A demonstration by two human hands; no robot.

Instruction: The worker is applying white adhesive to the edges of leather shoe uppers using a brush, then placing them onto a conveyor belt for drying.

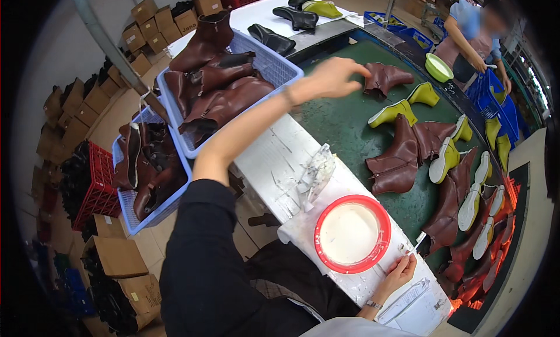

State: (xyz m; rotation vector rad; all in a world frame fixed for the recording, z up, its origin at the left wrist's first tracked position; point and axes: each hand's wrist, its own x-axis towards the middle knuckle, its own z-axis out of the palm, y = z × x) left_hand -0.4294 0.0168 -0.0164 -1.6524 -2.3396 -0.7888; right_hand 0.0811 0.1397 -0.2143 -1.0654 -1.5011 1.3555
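Observation:
My left hand [335, 78] reaches over the far part of the green work surface, slightly blurred, fingers apart. Its fingertips are right beside a maroon leather boot [387, 80]; whether they touch it is hard to tell. My right hand [401, 271] pinches a thin white brush [417, 242] above the near edge of the bench. Beside that hand sits a red-rimmed bowl [320, 239] of creamy white liquid. More maroon boots [394, 156] lie on the green surface, among yellow-green soles [392, 113] with pale faces.
A blue basket [286, 74] heaped with maroon boots stands at the left, another blue crate [129, 214] lower beside it. Black boots [296, 18] rest on a white sheet at the back. Across the green surface, a co-worker [466, 39] stands near a pale green bowl [438, 68].

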